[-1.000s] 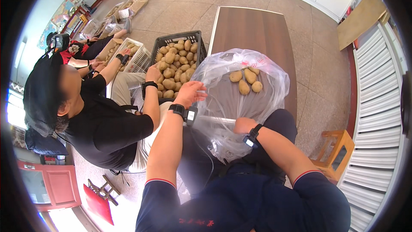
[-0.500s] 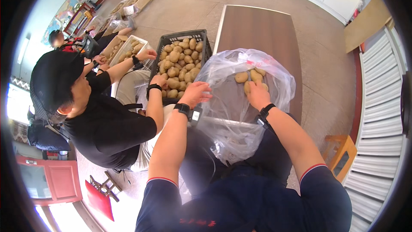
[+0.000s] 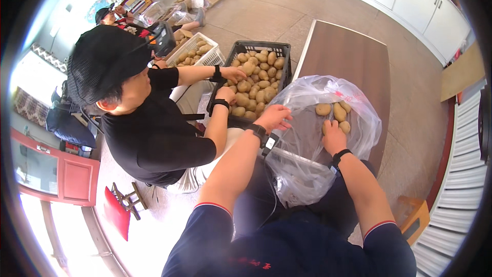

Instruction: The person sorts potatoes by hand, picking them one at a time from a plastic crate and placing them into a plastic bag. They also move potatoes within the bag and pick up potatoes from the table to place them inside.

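A large clear plastic bag (image 3: 302, 90) lies spread with its mouth open across the near end of a brown table, its lower part hanging toward my lap. Several potatoes (image 3: 323, 109) rest inside it, grouped to the right. My right hand (image 3: 335, 139) reaches into the bag, its fingers bent down around a potato at the near side of the group; the fingertips are partly hidden. Over the left edge of the bag, my left hand (image 3: 273, 119) hovers with its fingers stretched out and apart, holding nothing. Both wrists wear dark bands.
A black crate (image 3: 288, 56) full of potatoes stands left of the brown table (image 3: 343, 51). A co-worker in a black cap (image 3: 105, 61) has both hands over it. Behind are a white crate (image 3: 212, 48) of potatoes and another person. A wooden chair (image 3: 416, 220) stands at right.
The view has shifted, so the scene sits lower and further right. The co-worker's far hand has moved over the black crate's potatoes. My right hand stays at the potatoes in the bag.
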Available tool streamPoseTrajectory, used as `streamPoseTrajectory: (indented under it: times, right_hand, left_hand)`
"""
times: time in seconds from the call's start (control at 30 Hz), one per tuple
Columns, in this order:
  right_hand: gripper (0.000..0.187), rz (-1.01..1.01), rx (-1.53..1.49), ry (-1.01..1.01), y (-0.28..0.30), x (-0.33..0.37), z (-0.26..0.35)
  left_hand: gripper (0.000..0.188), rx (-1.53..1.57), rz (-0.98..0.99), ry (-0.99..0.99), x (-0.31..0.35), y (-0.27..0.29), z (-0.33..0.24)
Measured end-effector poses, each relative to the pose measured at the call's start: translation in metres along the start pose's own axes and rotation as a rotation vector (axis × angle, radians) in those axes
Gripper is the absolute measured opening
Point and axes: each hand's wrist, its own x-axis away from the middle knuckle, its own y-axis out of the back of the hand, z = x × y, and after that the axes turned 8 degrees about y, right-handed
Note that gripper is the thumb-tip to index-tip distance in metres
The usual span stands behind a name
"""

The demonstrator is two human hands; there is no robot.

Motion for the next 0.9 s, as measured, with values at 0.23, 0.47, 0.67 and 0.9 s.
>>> streamPoseTrajectory:
  times: [0.23, 0.47, 0.67, 0.9]
  right_hand:
    - [0.047, 0.075, -0.131, -0.103, 0.004, 0.003, 0.002]
    - [0.040, -0.025, -0.380, 0.041, -0.011, 0.004, -0.004]
    - [0.043, -0.119, -0.768, -0.007, -0.008, -0.005, 0.013]
    - [0.036, 0.045, -1.332, -0.223, 0.037, -0.024, 0.067]
  left_hand:
    - [0.032, 0.036, -0.025, -0.037, 0.001, 0.003, 0.006]
    - [0.033, 0.025, -0.052, -0.062, 0.007, 0.004, 0.008]
    - [0.036, 0.038, -0.079, -0.075, 0.004, -0.007, 0.008]
    - [0.047, 0.033, 0.034, -0.017, 0.012, -0.013, 0.003]
